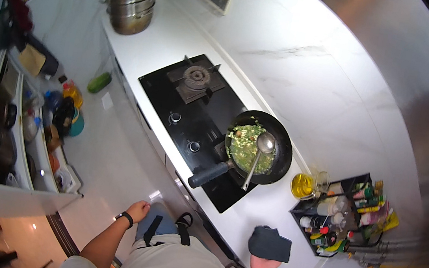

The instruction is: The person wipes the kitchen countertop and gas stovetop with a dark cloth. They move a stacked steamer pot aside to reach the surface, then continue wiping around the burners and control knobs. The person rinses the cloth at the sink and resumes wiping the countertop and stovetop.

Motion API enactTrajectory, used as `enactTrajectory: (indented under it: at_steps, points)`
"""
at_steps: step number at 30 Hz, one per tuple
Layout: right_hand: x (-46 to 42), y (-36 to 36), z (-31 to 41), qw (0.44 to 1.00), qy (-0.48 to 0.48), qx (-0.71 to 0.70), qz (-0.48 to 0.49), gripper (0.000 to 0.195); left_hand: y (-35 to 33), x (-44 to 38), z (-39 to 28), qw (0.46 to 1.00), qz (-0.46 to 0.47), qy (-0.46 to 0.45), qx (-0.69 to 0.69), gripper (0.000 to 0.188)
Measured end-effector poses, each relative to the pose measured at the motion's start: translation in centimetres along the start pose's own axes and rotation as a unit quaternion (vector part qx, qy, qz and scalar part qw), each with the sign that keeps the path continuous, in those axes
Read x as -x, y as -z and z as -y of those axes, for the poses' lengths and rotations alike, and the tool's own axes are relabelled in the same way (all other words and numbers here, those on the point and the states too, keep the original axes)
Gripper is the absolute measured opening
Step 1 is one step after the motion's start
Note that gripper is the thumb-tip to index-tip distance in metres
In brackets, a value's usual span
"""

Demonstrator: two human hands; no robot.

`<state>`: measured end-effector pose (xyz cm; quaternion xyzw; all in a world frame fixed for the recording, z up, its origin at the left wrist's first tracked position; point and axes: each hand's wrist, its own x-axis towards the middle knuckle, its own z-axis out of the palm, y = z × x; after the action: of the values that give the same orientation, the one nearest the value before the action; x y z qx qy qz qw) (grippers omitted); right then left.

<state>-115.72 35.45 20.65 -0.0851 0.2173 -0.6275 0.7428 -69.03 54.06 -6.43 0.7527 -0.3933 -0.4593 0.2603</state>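
Note:
My right hand (264,264) is over the white countertop (235,224), at the lower right, with a folded dark grey cloth (270,243) in its grip. The cloth covers most of the fingers. My left hand (138,210) hangs beside my thigh, its fingers curled in and nothing visible in them. A dark wok (282,163) stands on the near burner of a black gas hob (202,132). Inside it lies a mix of chopped greens and egg-like pieces (246,137). A metal ladle (265,143) rests in the wok, its handle leaning over the rim near the wok's black handle (209,175).
A black rack (300,211) of bottles and packets stands right of the wok, beside a glass jug of yellow oil (302,186). A stacked steel steamer pot (129,7) sits at the counter's far end. Left are loaded shelves (31,162) and a green gourd (99,82) on the floor.

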Motion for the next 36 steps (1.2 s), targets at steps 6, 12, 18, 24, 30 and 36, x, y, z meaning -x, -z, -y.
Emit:
enactTrajectory:
  at_steps: [6, 12, 18, 24, 30, 36]
  points:
    - [-5.0, 0.4, -6.5, 0.96, 0.067, 0.22, -0.162, 0.053, -2.5, 2.9, 0.0, 0.95, -0.111, 0.126, 0.262, 0.03]
    - [-9.5, 9.7, -19.9, 0.33, 0.097, 0.936, 0.078, 0.083, -2.6, 7.1, 7.0, 0.897, -0.125, 0.236, 0.353, 0.031]
    - [-13.2, 1.7, -33.3, 0.246, 0.137, 0.928, 0.245, 0.09, 3.4, 14.9, 11.8, 0.853, -0.148, 0.339, 0.367, 0.034]
    - [-20.2, -4.8, -47.1, 0.273, 0.171, 0.889, 0.327, 0.076, 9.2, 19.1, 15.3, 0.862, -0.121, 0.394, 0.295, 0.03]
    - [-25.0, -9.3, -57.2, 0.295, 0.202, 0.883, 0.304, 0.068, 15.4, 16.6, 15.3, 0.901, -0.052, 0.371, 0.217, 0.031]
    - [-16.9, -2.5, -42.9, 0.259, 0.108, 0.925, 0.257, 0.073, 18.7, 12.5, 14.9, 0.909, -0.003, 0.365, 0.203, 0.029]
